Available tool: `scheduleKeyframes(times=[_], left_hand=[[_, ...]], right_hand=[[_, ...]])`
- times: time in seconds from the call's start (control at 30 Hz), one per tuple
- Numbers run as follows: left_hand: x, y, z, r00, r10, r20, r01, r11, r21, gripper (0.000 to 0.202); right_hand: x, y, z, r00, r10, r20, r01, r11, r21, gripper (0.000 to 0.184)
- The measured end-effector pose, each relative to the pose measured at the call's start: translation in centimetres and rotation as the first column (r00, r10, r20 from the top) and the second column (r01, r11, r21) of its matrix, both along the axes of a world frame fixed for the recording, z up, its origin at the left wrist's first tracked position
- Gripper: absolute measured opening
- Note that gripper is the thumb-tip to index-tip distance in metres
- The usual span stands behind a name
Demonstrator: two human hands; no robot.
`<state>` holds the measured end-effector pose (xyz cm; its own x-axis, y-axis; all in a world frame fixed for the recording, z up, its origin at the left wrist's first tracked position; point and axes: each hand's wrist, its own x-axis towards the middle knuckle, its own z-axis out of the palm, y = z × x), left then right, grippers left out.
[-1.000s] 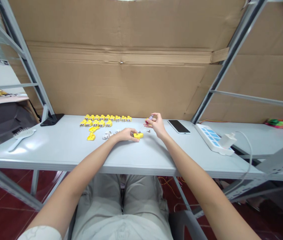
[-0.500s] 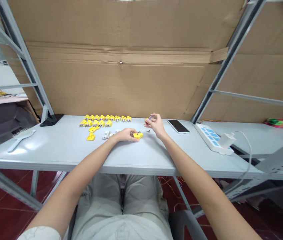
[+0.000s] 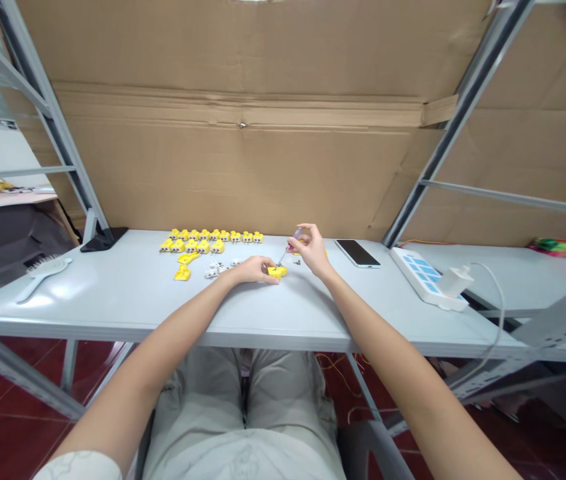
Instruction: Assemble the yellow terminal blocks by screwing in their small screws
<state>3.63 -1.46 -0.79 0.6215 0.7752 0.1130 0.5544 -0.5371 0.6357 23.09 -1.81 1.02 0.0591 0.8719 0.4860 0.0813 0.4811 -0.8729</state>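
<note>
My left hand (image 3: 251, 269) pinches a small yellow plastic part (image 3: 277, 271) and holds it down on the grey table (image 3: 113, 300). My right hand (image 3: 310, 249) grips a small screwdriver (image 3: 287, 247) by its handle, the tip slanting down onto the yellow part. Behind them stand two rows of several alike yellow parts (image 3: 210, 239). Two loose yellow pieces (image 3: 184, 265) and a few white pieces (image 3: 215, 269) lie left of my left hand.
A dark phone (image 3: 357, 253) lies right of my right hand. Further right is a white power strip (image 3: 425, 276) with a plugged-in charger (image 3: 455, 280). A white hairbrush (image 3: 43, 273) lies at the far left. Cardboard (image 3: 263, 133) closes the back; metal shelf posts (image 3: 53, 120) stand either side.
My right hand has shifted slightly on the screwdriver handle, which now tilts a little more upright. My left hand and the yellow part stay in place.
</note>
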Motion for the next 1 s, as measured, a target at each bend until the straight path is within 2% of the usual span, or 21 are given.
scheduleKeyframes(times=[0.13, 0.23, 0.37, 0.57, 0.73, 0.9, 1.0], left_hand=[[0.2, 0.1, -0.3, 1.000, -0.002, 0.022, 0.002, 1.000, 0.026, 0.052], [0.3, 0.2, -0.6, 0.999, -0.014, 0.038, 0.012, 0.999, 0.047, 0.049], [0.6, 0.3, -0.9, 0.999, -0.040, 0.037, 0.038, 0.997, 0.067, 0.053], [1.1, 0.1, -1.1, 0.996, -0.081, 0.030, 0.079, 0.995, 0.059, 0.052], [1.3, 0.1, -1.1, 0.996, -0.082, 0.035, 0.079, 0.994, 0.073, 0.051], [1.3, 0.0, -0.9, 0.995, -0.097, 0.032, 0.094, 0.991, 0.093, 0.047], [1.3, 0.1, -0.9, 0.995, -0.089, 0.035, 0.086, 0.993, 0.082, 0.049]], right_hand=[[-0.7, -0.9, 0.4, 0.993, 0.015, 0.120, -0.034, 0.987, 0.159, 0.051], [-1.3, -1.5, 0.4, 0.988, 0.029, 0.152, -0.062, 0.973, 0.224, 0.047], [-1.6, -1.7, 0.4, 0.987, 0.135, 0.089, -0.151, 0.968, 0.203, 0.040], [-1.8, -1.9, 0.7, 0.992, 0.063, 0.109, -0.086, 0.972, 0.221, 0.043], [-2.0, -1.8, 0.8, 0.978, 0.197, 0.073, -0.207, 0.966, 0.156, 0.040], [-1.7, -1.7, 1.0, 0.991, 0.131, 0.021, -0.133, 0.977, 0.164, 0.044], [-1.6, -1.9, 1.2, 0.982, 0.185, 0.020, -0.186, 0.974, 0.130, 0.043]])
